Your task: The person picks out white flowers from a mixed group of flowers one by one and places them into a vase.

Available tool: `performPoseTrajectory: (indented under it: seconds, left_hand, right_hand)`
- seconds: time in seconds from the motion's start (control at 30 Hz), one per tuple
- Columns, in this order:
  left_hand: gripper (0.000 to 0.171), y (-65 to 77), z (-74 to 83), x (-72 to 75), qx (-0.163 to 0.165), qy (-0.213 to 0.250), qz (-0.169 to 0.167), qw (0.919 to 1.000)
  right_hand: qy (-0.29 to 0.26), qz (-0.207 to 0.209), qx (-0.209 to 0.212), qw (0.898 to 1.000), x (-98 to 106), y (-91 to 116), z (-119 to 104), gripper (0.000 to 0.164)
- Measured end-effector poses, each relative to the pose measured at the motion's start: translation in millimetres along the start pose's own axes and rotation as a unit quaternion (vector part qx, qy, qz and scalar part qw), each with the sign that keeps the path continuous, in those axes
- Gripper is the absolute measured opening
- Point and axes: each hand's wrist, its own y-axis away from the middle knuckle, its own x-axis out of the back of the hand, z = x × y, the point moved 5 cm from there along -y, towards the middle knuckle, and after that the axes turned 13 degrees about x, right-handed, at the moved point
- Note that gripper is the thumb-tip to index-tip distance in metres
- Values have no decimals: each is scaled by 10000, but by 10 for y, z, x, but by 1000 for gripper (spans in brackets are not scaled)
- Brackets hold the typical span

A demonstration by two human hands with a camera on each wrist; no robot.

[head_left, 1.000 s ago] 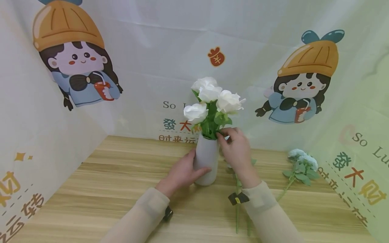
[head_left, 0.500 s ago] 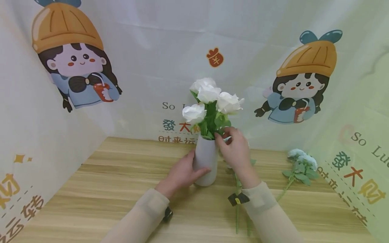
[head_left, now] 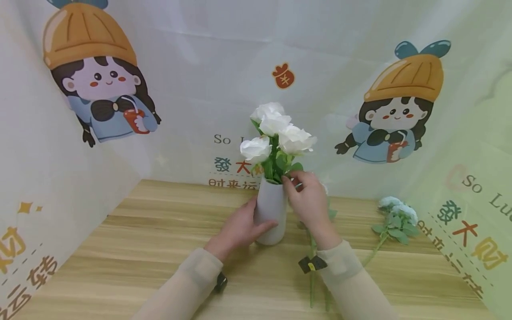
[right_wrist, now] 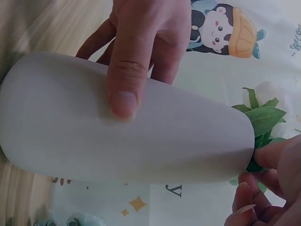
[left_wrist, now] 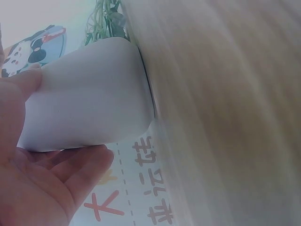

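Note:
A tall white vase (head_left: 272, 213) stands upright on the wooden table, holding several white roses (head_left: 256, 149) with green leaves. My left hand (head_left: 236, 226) grips its lower body from the left, thumb across the front, as the right wrist view also shows. At the rim, my right hand (head_left: 312, 200) pinches the stem or leaves of the rightmost white rose (head_left: 298, 138) between thumb and fingers. In the right wrist view, green leaves (right_wrist: 265, 120) stick out of the vase mouth beside those fingertips; the lower stems are hidden inside.
Pale blue flowers (head_left: 400, 215) lie at the right of the wooden table (head_left: 120, 262). Another green stem (head_left: 312, 289) lies beneath my right forearm, partly hidden by it. A printed cloth (head_left: 200, 80) hangs close behind and along both sides.
The rightmost white rose has turned and shifted slightly left, closer to the other blooms, with my right hand at its base. My left hand keeps its hold on the vase.

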Motion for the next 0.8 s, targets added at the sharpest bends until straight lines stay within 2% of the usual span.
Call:
performPoseTrajectory:
  seconds: [0.3,0.4,0.5,0.63,0.7,0.8]
  left_hand:
    - [87,0,19,-18,-78,122,-45,9999]
    - [89,9,-4,-16,-153,239,-163,9995]
    - [90,42,-42,-4,-277,319,-389,9983]
    - [96,137,-115,74,-431,164,-522,9976]
    - [99,201,-135,132,-611,-33,-501,9969]
    - [105,328,-150,223,-910,-447,-499,9936]
  right_hand:
    - [-182,11,-225,9996,25,67,86,24]
    - [-324,-150,-300,9989,38,130,113,31]
    - [-407,-589,-332,9969,59,232,124,41]
    - [-138,-1466,145,9890,80,413,130,54]
    - [154,-1919,551,9797,96,525,129,59]
    - [546,-2571,1047,9591,126,712,123,65]
